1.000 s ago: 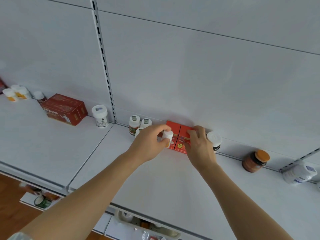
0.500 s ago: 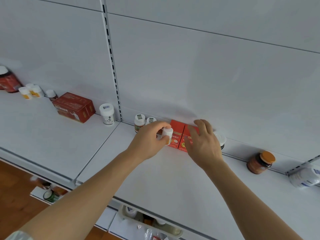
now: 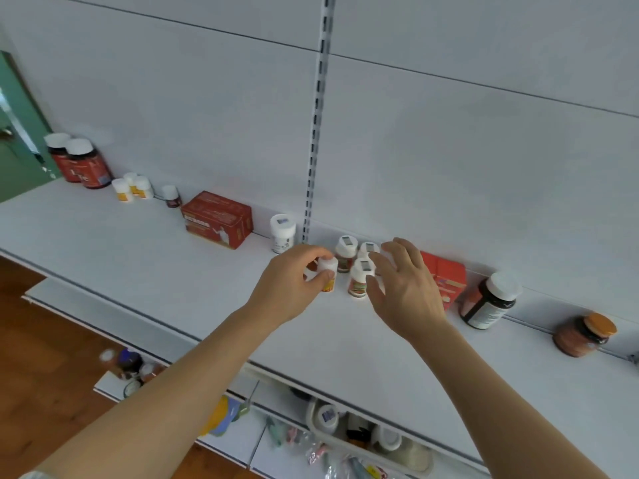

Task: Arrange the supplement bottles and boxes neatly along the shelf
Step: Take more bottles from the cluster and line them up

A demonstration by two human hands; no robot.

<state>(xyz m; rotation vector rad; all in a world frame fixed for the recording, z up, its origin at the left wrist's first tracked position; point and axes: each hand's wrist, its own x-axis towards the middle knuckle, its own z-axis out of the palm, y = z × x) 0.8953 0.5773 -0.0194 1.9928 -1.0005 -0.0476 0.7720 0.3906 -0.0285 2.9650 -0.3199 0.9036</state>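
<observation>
Pinching a small white-capped bottle [image 3: 327, 274] with a yellow-orange label, the left hand [image 3: 294, 288] has its thumb across the front and its curled fingers over the cap, holding it low over the white shelf [image 3: 138, 271] near the back wall; whether the base touches the shelf cannot be told. Just to its right stand three white-lidded supplement bottles [image 3: 359, 276] with red and green labels, clustered close together. The right hand [image 3: 404, 288] hovers over that cluster with its fingers spread and relaxed, grasping nothing, its fingertips near the front bottle's lid. Behind that hand, two red boxes [image 3: 444, 278] stand upright side by side against the back wall. Further right stands a dark bottle with a white cap [image 3: 489, 300], and well beyond it an amber jar with an orange lid [image 3: 584, 335]. To the left of the held bottle, past the slotted upright [image 3: 316, 133], a white jar [image 3: 283, 233] stands near the wall, then a larger red box [image 3: 218, 219] lying flat. Beyond it are a small dark bottle with a white cap [image 3: 171, 197], three little white bottles with yellow labels [image 3: 133, 186], and two big dark red bottles [image 3: 81, 162] at the shelf's far left end. Below the shelf, a lower level holds a blurred jumble of packets and containers.
</observation>
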